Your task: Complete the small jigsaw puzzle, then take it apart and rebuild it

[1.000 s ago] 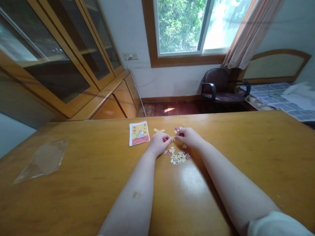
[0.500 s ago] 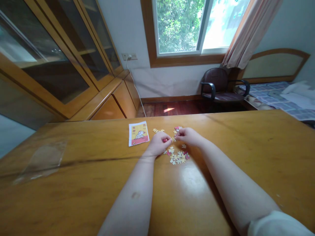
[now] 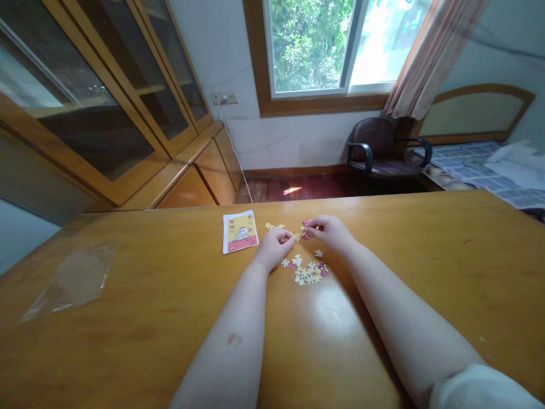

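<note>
My left hand [image 3: 276, 247] is pinched on a small pale-yellow jigsaw puzzle piece [image 3: 297, 237] just above the table. Close by on the right, my right hand [image 3: 330, 232] has its thumb and fingers drawn together at a small cluster of pink and yellow puzzle pieces [image 3: 305, 222]. Whatever its fingertips may hold is too small to make out. Nearer to me lies a larger pile of cream, yellow and pink pieces [image 3: 309, 274]. One single piece [image 3: 318, 253] rests apart below my right hand. More yellow pieces [image 3: 269, 226] lie behind my left hand, partly covered.
A printed picture card [image 3: 240, 232] in yellow and pink lies left of my hands. Farther left is a clear plastic bag [image 3: 80, 275] on the wooden table [image 3: 170, 318]. Past the table are a glass-door cabinet [image 3: 128, 74], an office chair [image 3: 374, 145] and a bed [image 3: 464, 165].
My right hand has moved slightly away from my left fingertips, up and to the right over the pink cluster. The left hand has shifted only slightly, and the yellow piece at its fingertips shows more clearly.
</note>
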The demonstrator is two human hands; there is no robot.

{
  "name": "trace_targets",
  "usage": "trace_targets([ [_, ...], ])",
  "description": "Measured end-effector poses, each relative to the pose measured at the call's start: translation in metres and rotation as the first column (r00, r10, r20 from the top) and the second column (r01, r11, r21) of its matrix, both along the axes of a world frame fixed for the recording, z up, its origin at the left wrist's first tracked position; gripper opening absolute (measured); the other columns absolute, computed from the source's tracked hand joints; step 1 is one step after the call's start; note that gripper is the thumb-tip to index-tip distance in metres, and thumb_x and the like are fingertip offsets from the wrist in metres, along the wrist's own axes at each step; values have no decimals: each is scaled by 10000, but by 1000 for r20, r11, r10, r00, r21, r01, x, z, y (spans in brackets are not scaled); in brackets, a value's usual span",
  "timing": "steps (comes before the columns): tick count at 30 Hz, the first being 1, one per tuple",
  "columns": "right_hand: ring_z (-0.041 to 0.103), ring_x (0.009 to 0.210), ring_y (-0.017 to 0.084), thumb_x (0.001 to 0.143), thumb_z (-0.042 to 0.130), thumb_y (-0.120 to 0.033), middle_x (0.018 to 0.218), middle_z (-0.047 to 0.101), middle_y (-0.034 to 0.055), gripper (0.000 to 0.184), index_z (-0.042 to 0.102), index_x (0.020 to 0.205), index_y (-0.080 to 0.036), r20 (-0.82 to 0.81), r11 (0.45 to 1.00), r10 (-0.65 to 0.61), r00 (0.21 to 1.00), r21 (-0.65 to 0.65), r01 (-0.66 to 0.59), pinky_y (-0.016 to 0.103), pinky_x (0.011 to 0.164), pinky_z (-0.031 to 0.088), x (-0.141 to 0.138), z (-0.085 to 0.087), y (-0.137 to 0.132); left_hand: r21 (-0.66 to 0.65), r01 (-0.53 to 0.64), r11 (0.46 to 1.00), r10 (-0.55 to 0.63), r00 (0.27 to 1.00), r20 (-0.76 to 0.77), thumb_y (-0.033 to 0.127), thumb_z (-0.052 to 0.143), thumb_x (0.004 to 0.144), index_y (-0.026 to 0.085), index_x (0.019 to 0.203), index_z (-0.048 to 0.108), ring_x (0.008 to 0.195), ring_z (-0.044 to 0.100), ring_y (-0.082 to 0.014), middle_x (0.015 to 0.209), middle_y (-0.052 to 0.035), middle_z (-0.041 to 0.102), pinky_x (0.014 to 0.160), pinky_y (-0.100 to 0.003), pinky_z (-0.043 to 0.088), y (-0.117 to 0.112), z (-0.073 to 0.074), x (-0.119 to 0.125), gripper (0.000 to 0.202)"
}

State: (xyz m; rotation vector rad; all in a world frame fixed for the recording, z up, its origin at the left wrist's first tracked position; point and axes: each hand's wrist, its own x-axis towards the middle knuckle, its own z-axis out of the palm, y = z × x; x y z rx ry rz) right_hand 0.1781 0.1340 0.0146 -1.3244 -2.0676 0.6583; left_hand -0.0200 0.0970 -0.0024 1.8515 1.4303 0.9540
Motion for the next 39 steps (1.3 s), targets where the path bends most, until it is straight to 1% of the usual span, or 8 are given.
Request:
trace_targets([
  [4, 603, 660, 133, 840, 631, -334, 795, 726, 38, 169, 756, 841, -219, -137, 966, 140, 981, 238, -105, 247, 650, 464, 1, 0, -4, -63, -7, 998, 8, 1000, 3, 304, 561, 803, 176, 683, 658, 714, 592, -152, 709, 1, 656, 670, -257, 438, -1, 3, 1, 200],
  [12, 626, 662, 123, 820, 667, -266, 753, 724, 7, 94, 758, 831, -246, -60, 964, 194, 979, 200, -178, 246, 690, 492, -5, -6, -5, -28, 23, 999, -22, 1000, 20, 352, 547, 836, 184, 768, 685, 782, 609, -170, 785, -19, 685, 710, -271, 448, 0, 2, 0, 228],
  [19, 664, 826, 154, 838, 647, -300, 921, 716, 53, 129, 766, 845, -252, -71, 919, 213, 974, 352, -176, 259, 754, 516, -4, -8, -6, -32, 26, 999, -24, 998, 64, 386, 552, 843, 178, 787, 691, 811, 609, -177, 812, -31, 692, 721, -274, 453, -1, 0, 1, 256],
  [25, 664, 789, 150, 809, 659, -304, 1005, 717, 72, 136, 759, 851, -223, -165, 964, 219, 962, 189, -188, 256, 669, 526, -6, -6, -7, -16, 18, 1000, -17, 997, 71, 372, 567, 845, 183, 809, 693, 830, 613, -176, 845, -28, 697, 747, -277, 455, -2, 2, 1, 229],
  [30, 655, 702, 158, 776, 650, -268, 779, 723, 49, 120, 729, 813, -185, -274, 987, 142, 951, -36, -158, 287, 674, 520, -10, -9, -4, 11, 17, 1000, -17, 1000, 24, 345, 566, 850, 186, 822, 698, 834, 616, -181, 851, -33, 694, 756, -290, 454, -2, 3, 1, 208],
  [34, 641, 636, 145, 678, 699, -238, 686, 692, 24, 111, 666, 758, -169, -417, 956, 44, 908, -247, -159, 279, 642, 515, -14, -16, -1, 82, 67, 994, -61, 995, -74, 326, 572, 853, 206, 843, 702, 837, 611, -184, 844, -25, 687, 778, -306, 454, -1, 1, 1, 177],
  [37, 608, 579, 125, 637, 725, -266, 651, 662, 2, 191, 619, 763, -169, -490, 931, -3, 872, -319, -176, 258, 583, 495, -12, -16, 3, 128, 90, 988, -76, 991, -108, 301, 575, 852, 211, 851, 696, 843, 609, -180, 847, -20, 684, 798, -312, 461, 0, 0, 0, 150],
  [39, 605, 592, 124, 641, 723, -281, 688, 673, 14, 215, 624, 792, -164, -466, 940, -78, 881, -328, -90, 251, 575, 485, -7, -14, 8, 164, 81, 983, -65, 993, -101, 261, 570, 849, 210, 851, 686, 888, 608, -178, 884, -19, 685, 836, -315, 462, 1, 0, -1, 127],
])
